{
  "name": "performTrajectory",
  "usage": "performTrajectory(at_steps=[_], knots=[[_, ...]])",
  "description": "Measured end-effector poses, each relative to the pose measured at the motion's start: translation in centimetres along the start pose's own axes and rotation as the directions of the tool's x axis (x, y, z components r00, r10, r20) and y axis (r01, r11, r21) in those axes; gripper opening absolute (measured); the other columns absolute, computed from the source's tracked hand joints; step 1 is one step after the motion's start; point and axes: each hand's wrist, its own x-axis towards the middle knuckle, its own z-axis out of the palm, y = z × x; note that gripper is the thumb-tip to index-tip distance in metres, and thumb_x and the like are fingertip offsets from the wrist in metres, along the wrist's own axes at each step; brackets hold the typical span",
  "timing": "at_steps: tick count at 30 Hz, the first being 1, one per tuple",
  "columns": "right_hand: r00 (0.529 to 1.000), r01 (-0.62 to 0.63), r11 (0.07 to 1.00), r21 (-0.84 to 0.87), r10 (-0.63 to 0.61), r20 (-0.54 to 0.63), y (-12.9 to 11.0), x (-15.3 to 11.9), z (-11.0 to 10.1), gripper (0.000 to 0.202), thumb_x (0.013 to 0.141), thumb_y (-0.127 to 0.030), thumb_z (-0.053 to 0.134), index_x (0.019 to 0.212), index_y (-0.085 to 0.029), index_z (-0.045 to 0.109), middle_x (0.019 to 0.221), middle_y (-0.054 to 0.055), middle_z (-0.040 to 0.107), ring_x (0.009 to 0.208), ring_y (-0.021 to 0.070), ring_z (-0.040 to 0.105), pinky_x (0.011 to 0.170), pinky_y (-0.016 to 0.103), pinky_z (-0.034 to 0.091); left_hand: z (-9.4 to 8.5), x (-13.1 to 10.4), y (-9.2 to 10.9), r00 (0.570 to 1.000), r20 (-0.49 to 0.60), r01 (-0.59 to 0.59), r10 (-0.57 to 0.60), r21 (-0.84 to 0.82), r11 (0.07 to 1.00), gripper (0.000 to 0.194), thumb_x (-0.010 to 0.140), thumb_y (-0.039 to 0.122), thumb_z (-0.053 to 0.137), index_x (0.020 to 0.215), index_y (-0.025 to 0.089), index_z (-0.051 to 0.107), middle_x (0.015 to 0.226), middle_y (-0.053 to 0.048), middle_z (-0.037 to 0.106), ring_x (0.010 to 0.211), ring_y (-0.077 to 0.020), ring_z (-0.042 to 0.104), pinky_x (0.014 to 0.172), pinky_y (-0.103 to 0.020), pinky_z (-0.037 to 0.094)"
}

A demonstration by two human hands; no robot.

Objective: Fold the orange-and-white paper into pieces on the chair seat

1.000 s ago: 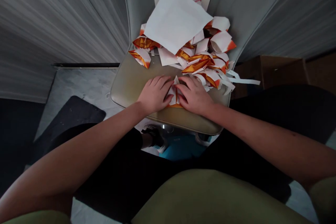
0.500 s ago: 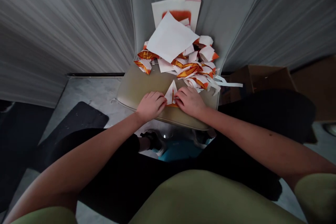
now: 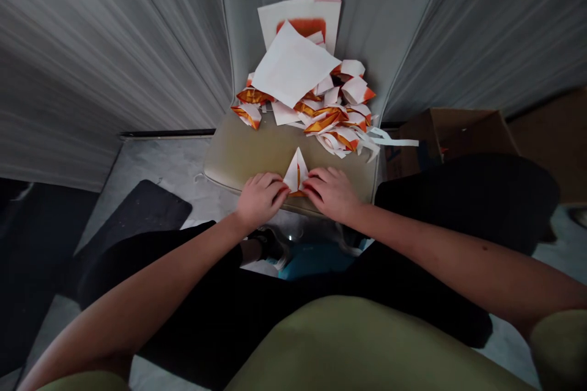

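Note:
A small folded paper triangle [image 3: 296, 171], white with an orange-gold slit and lower edge, points away from me at the front of the chair seat [image 3: 243, 153]. My left hand [image 3: 261, 198] pinches its lower left corner between thumb and fingers. At the lower right corner, my right hand [image 3: 332, 194] grips it the same way. Beyond my hands lies a pile of folded white and orange-gold paper pieces [image 3: 325, 119]. A white square sheet [image 3: 296, 67] rests on top of the pile.
Against the chair back leans a larger white sheet [image 3: 270, 18] with a red-orange patch. White paper strips [image 3: 398, 142] stick out at the pile's right. An open cardboard box [image 3: 468, 119] stands right of the chair. A dark mat [image 3: 142, 214] lies on the floor at left.
Both hands and the folded triangle have moved slightly toward me, nearer the seat's front edge. The camera view has shifted a little. Both hands still grip the triangle's corners.

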Motion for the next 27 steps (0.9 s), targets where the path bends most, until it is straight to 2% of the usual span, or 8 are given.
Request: performTrajectory(at_steps=[3,5,7,10,15,20,24,27], knots=[[0.996,-0.073,0.996,0.043,0.075,-0.045,0.3,0.4,0.4,0.021,0.098,-0.03,0.059,0.108,-0.02,0.074,0.119,0.01,0.071,0.104,0.0281,0.058,0.085,0.042,0.04,0.6,0.3,0.5,0.991,-0.036,0.125,-0.126,-0.033,0.992,0.021,0.098,0.032,0.059,0.106,0.021,0.075,0.11,-0.009,0.072,0.101,-0.0256,0.066,0.091,-0.042,0.053],[0.987,-0.122,0.99,0.072,0.129,-0.1,0.6,0.8,0.7,0.029,0.094,-0.032,0.064,0.119,-0.018,0.071,0.127,0.013,0.068,0.113,0.0315,0.058,0.091,0.046,0.043,0.8,0.6,0.6,0.98,-0.051,0.188,-0.19,-0.038,0.981,0.03,0.094,0.034,0.064,0.12,0.02,0.071,0.126,-0.012,0.069,0.117,-0.03,0.063,0.102,-0.048,0.051],[0.976,-0.153,0.984,0.088,0.164,-0.141,0.6,1.0,1.0,0.041,0.092,-0.035,0.066,0.128,-0.016,0.067,0.135,0.016,0.065,0.124,0.0358,0.055,0.098,0.051,0.044,0.8,0.9,0.6,0.975,-0.032,0.221,-0.221,-0.022,0.975,0.044,0.091,0.034,0.066,0.132,0.019,0.065,0.146,-0.015,0.059,0.136,-0.037,0.052,0.113,-0.059,0.043],[0.976,-0.153,0.985,0.073,0.162,-0.144,0.6,1.1,1.3,0.041,0.091,-0.036,0.066,0.128,-0.016,0.068,0.141,0.017,0.062,0.136,0.0392,0.049,0.105,0.056,0.043,0.5,1.2,0.6,0.977,0.045,0.207,-0.206,-0.009,0.978,0.049,0.091,0.032,0.064,0.139,0.021,0.061,0.16,-0.014,0.046,0.15,-0.0418,0.038,0.118,-0.07,0.032],[0.979,-0.125,0.988,0.093,0.138,-0.153,0.5,1.0,1.3,0.036,0.092,-0.032,0.066,0.125,-0.018,0.068,0.14,0.016,0.064,0.136,0.038,0.05,0.107,0.057,0.043,0.3,1.1,0.4,0.983,0.026,0.181,-0.18,-0.061,0.982,0.044,0.093,0.03,0.063,0.136,0.02,0.062,0.156,-0.015,0.051,0.147,-0.0356,0.043,0.121,-0.062,0.033],[0.975,-0.104,0.971,0.216,0.142,-0.168,0.9,1.2,1.5,0.022,0.089,-0.025,0.067,0.111,-0.02,0.07,0.13,0.013,0.069,0.134,0.035,0.053,0.106,0.054,0.043,0.3,1.2,-0.2,0.993,-0.009,0.114,-0.118,-0.19,0.975,0.024,0.092,0.028,0.065,0.114,0.019,0.071,0.136,-0.011,0.066,0.138,-0.0282,0.053,0.116,-0.048,0.043],[0.98,-0.054,0.969,0.242,0.098,-0.173,1.2,1.1,1.7,0.011,0.087,-0.019,0.067,0.096,-0.023,0.072,0.12,0.009,0.072,0.132,0.0328,0.055,0.104,0.051,0.043,0.3,1.4,-0.9,0.993,-0.019,0.106,-0.113,-0.211,0.972,0.024,0.092,0.03,0.069,0.113,0.021,0.074,0.132,-0.01,0.068,0.134,-0.0288,0.057,0.113,-0.048,0.045],[0.984,-0.013,0.976,0.215,0.051,-0.172,1.2,1.1,1.7,0.011,0.088,-0.018,0.066,0.095,-0.023,0.073,0.118,0.008,0.073,0.129,0.0319,0.056,0.103,0.05,0.043,0.4,1.6,-1.4,0.995,-0.01,0.091,-0.095,-0.203,0.975,0.018,0.094,0.029,0.066,0.108,0.023,0.077,0.13,-0.008,0.07,0.132,-0.0277,0.058,0.111,-0.048,0.046]])
